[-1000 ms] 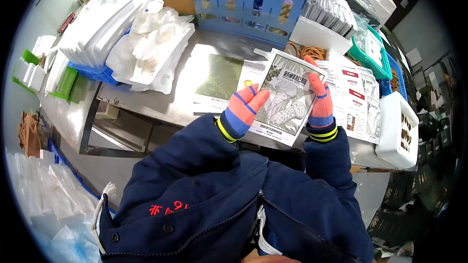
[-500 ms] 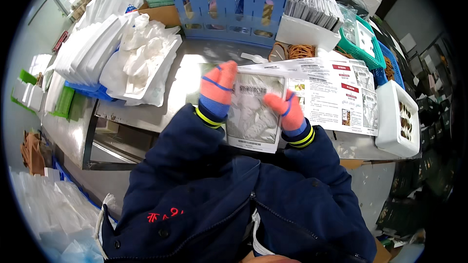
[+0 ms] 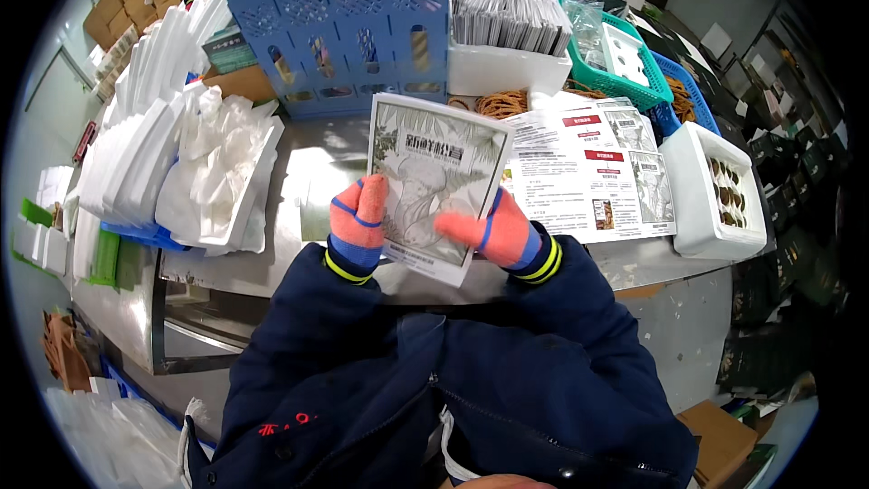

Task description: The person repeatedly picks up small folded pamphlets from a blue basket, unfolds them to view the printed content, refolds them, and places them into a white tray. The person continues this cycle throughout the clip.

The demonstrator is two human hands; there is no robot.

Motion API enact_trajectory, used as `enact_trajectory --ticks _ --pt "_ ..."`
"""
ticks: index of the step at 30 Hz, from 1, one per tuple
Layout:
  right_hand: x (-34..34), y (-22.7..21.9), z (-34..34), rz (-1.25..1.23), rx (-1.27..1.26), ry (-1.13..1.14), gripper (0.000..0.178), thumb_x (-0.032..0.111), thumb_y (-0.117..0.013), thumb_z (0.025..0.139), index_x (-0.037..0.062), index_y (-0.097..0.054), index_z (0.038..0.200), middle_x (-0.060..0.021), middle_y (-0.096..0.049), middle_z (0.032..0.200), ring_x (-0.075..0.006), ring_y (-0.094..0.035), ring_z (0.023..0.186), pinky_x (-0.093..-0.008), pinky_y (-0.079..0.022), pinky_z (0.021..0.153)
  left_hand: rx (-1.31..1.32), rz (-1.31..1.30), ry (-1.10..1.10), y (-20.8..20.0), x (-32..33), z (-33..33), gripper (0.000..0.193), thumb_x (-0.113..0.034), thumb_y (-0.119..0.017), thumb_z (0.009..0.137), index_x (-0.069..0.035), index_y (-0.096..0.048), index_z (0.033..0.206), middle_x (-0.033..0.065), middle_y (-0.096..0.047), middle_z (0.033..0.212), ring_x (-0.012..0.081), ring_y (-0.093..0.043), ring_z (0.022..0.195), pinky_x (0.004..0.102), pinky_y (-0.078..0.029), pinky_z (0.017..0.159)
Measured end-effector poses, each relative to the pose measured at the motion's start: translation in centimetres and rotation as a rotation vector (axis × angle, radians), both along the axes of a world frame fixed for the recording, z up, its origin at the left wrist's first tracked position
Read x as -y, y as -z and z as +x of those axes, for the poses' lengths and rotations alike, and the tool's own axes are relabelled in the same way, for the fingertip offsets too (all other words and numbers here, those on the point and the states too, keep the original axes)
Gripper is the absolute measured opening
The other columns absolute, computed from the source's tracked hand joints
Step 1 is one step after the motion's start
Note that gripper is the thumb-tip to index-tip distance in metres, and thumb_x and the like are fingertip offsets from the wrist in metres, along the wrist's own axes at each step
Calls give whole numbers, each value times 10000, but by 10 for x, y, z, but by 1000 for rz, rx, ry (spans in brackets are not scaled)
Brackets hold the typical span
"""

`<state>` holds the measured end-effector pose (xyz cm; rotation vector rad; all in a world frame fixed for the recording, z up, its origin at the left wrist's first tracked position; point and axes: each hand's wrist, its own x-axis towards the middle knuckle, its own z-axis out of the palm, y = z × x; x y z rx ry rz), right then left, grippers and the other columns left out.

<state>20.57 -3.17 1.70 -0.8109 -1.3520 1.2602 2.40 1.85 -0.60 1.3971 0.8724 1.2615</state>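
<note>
A: Where do you have the printed booklet (image 3: 434, 186)?

B: I see it, from my distant seat, between the two gloved hands, in front of the dark jacket (image 3: 425, 380); face towards my camera, turned a little, its upper end leaning to the right; most of its length runs out past the fingers, away from the body.

A: And the left hand (image 3: 358, 222)?

B: Low on the booklet's left edge; fingers bunched close together, gripping that edge (the side behind the page is hidden from me).

A: Right hand (image 3: 493, 228)?

B: On the lower right edge, pinching it; thumb laid across the printed face, somewhat blurred; I cannot tell how the fingers lie behind.

A: Surroundings?

B: Printed sheets (image 3: 584, 172) on the metal table (image 3: 634, 263), just right of the right hand; beyond them, a white foam box (image 3: 690, 199) with round brown pieces in rows; brown twine (image 3: 502, 103) above the booklet's upper right corner; blue crate (image 3: 344, 36) standing ahead, past the booklet's top; white tray (image 3: 260, 186) with crumpled plastic in it, left of the left hand and apart from it.
</note>
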Motion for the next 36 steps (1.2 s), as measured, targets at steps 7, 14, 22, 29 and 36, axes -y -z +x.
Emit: enact_trajectory --ticks 7,14,22,29,36 --pt "8 -5 44 -246 -36 -162 369 167 -593 814 17 -503 1139 -52 -603 830 -106 -549 580 -231 -422 439 60 20 79 26 -7 27 270 -236 -468 931 15 -563 965 7 -563 724 78 -479 630 238 -414 586" --pt "-59 -52 198 425 264 949 254 132 -580 833 -29 -589 1029 -106 -615 998 -179 -587 865 -286 -483 734 -44 16 86 34 -55 17 451 -397 -325 953 -10 -557 961 62 -579 678 104 -505 558 225 -405 550" --pt "-235 -3 324 492 1602 1265 237 321 -503 833 170 -616 977 -216 -603 789 -366 -586 765 -435 -459 688 54 -113 72 50 -63 18 438 -370 -314 959 -9 -559 915 62 -564 640 120 -517 535 231 -409 529" --pt "-256 -28 282 -13 366 990 454 327 -668 730 -92 -553 861 -210 -615 792 -271 -634 652 -363 -539 569 71 -176 144 47 -56 16 412 -347 -320 958 -6 -551 927 71 -562 641 124 -517 542 241 -413 526" --pt "-278 7 301 419 2036 891 236 227 -548 800 67 -611 961 -229 -599 746 -361 -612 707 -427 -503 623 61 -230 243 40 -55 16 411 -346 -314 956 -3 -539 946 77 -569 657 127 -519 568 248 -434 547"
